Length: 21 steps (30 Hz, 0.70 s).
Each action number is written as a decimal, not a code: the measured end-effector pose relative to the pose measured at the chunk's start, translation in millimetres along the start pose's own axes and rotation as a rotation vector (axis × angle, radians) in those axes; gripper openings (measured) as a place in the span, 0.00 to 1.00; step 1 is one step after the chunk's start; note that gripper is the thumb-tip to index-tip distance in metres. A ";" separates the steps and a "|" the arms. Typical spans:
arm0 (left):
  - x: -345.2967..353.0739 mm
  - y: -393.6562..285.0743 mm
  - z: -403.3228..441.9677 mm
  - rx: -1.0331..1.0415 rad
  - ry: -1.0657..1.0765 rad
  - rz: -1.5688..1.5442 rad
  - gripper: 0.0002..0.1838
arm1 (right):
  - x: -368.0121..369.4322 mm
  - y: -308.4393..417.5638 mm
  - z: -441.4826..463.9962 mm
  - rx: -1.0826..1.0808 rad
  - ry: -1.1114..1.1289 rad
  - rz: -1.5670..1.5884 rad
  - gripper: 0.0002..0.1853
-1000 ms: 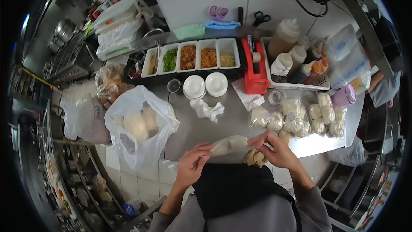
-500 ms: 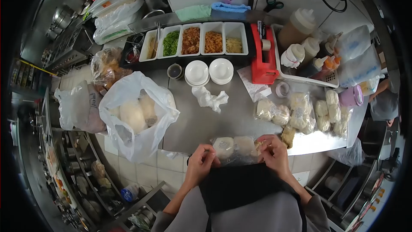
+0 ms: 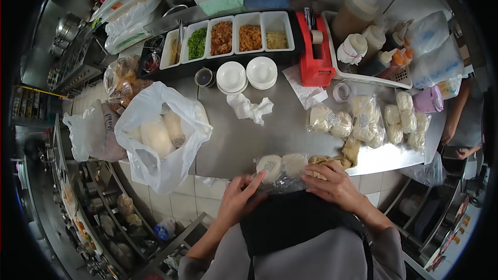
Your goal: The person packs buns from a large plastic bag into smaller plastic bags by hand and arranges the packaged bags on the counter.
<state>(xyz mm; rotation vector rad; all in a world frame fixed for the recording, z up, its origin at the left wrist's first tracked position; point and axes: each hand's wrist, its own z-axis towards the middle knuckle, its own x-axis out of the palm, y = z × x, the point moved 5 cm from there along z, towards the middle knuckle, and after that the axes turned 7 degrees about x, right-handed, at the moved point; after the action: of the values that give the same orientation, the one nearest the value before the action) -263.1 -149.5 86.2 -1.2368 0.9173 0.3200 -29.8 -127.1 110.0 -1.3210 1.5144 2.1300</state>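
Observation:
At the near edge of the steel table lies a clear plastic bag with two pale, round portions [image 3: 295,165] side by side in it, printed lettering on the left one. My left hand [image 3: 240,195] is at the bag's left end, fingers stretched out and the index finger reaching to the left portion. My right hand [image 3: 334,185] rests over the bag's right end, fingers extended and slightly bent. Just beyond that hand lies a crumpled brown cloth [image 3: 351,153]. The bag's lower edge is partly hidden by my hands and black apron [image 3: 295,220].
More bagged pale portions [image 3: 365,122] lie at the right. An open white plastic bag [image 3: 155,140] with large pale pieces sits left. Behind are white bowls [image 3: 231,77], a crumpled tissue [image 3: 250,108], topping trays [image 3: 222,37] and a red tape dispenser [image 3: 315,54]. Another person's arm [image 3: 457,111] is at right.
Both hands have gone from pinched fingers at the bag's ends to outstretched fingers. My right hand now lies over its right end. The view has shifted slightly, showing more of the brown cloth.

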 end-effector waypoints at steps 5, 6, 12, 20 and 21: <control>-4.2 -15.0 -9.9 0.290 -0.242 0.285 0.24 | -5.0 5.4 2.5 -0.026 -0.039 -0.015 0.13; 1.1 -10.7 -12.5 0.287 -0.153 0.259 0.20 | -2.9 3.5 0.6 -0.038 -0.033 -0.004 0.12; 14.5 10.3 -14.6 0.037 -0.086 -0.146 0.09 | 5.5 -11.1 0.0 0.250 0.134 0.307 0.08; 21.8 19.7 1.9 -0.144 0.089 -0.411 0.09 | 24.8 -33.2 -3.8 0.624 0.136 0.588 0.08; 21.4 18.2 4.3 -0.121 0.078 -0.377 0.09 | 19.3 -28.0 -1.2 0.572 0.134 0.525 0.08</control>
<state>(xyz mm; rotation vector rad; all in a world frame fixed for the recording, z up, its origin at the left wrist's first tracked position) -260.1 -144.9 58.3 -1.5122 0.7184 0.0272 -23.0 -121.5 77.1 -0.9399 2.4996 1.6367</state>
